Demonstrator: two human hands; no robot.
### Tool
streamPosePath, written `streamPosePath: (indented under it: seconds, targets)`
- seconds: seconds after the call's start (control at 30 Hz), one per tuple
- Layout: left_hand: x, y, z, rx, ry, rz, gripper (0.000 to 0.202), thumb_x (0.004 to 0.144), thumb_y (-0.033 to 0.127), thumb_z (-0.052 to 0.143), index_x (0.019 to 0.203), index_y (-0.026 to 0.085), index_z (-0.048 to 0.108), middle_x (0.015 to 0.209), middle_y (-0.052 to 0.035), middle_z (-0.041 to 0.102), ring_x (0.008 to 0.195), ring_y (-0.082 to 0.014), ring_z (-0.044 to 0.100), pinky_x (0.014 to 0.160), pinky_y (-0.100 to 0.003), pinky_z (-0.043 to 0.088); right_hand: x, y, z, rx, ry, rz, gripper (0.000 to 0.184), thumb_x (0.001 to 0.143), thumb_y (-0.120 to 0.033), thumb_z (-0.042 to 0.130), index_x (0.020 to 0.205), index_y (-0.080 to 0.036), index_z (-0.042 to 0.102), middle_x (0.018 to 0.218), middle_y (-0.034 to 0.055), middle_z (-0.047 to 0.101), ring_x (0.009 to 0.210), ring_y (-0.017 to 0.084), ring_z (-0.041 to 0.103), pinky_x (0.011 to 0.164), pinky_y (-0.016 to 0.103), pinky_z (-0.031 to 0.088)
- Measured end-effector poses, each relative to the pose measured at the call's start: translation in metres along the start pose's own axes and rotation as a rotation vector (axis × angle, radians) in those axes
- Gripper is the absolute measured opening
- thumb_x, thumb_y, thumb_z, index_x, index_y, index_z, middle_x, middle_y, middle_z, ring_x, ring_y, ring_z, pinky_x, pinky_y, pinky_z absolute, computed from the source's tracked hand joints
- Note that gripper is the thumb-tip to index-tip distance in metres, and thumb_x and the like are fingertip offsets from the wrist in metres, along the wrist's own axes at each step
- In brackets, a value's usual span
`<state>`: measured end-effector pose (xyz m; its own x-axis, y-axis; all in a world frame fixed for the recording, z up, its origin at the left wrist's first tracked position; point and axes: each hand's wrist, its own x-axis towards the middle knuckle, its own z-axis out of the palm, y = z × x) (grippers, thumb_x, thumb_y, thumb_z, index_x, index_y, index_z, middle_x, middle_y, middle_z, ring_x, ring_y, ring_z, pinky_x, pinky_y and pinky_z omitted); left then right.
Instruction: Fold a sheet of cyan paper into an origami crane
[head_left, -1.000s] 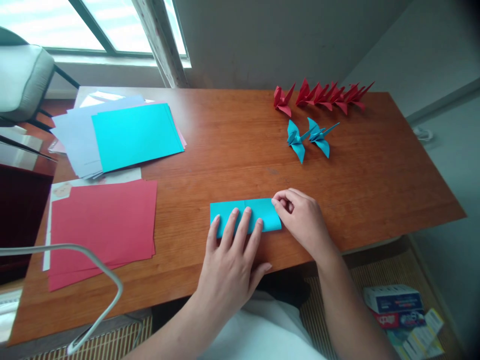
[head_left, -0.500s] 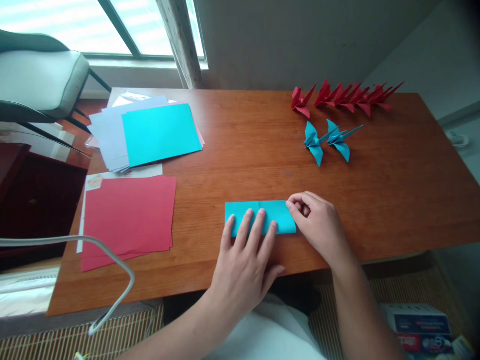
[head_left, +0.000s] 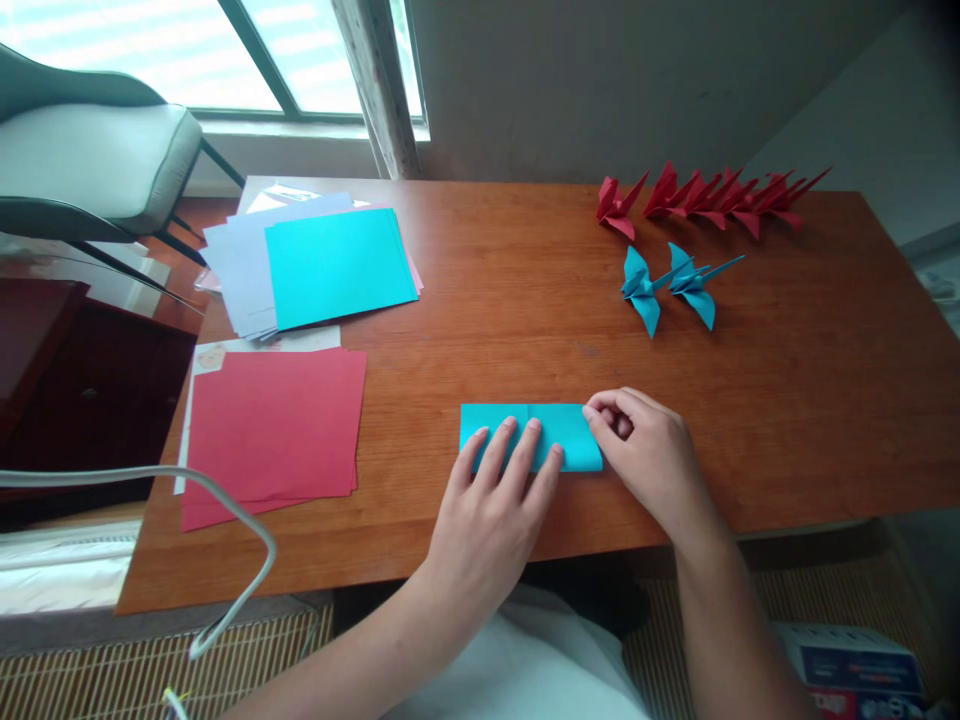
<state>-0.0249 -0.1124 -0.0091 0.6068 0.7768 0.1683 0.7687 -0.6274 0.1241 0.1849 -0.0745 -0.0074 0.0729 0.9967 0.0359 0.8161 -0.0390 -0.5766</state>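
Observation:
A folded turquoise sheet of paper [head_left: 574,432] lies as a long rectangle near the front edge of the wooden table [head_left: 480,350]. My left hand [head_left: 491,500] rests on it with the fingers spread, pressing from the near side. At the paper's upper right corner my right hand [head_left: 641,445] is closed, thumb and forefinger pinching that corner. A faint crease runs up the middle of the sheet. Two blue paper cranes [head_left: 641,292] stand farther back on the right.
Behind the blue cranes is a row of several red paper cranes [head_left: 705,200]. To the left lie red sheets [head_left: 274,425] and a pile topped by a turquoise sheet [head_left: 341,265]. A white cable [head_left: 255,530] arcs over the table's left front. A chair [head_left: 112,150] stands beyond.
The whole view has shifted slightly, so things sit a little farther right. Both hands keep nearly the same hold on the folded paper.

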Motion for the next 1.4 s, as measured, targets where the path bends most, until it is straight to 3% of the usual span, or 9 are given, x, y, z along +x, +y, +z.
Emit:
streamPosePath:
  seconds: [1.4]
  targets:
    - [0.0018, -0.0004, -0.0021, -0.021, -0.005, 0.002, 0.039, 0.102, 0.022, 0.048, 0.139, 0.025, 0.059, 0.152, -0.0065, 0.054, 0.138, -0.0306, 0.052, 0.112, -0.049, 0.045, -0.0005, 0.0021, 0.0001, -0.007, -0.008, -0.017, 0.017, 0.093, -0.025, 0.055, 0.08, -0.021, 0.066, 0.073, 0.0017, 0.063, 0.069, 0.018, 0.057, 0.065, 0.03, 0.041]
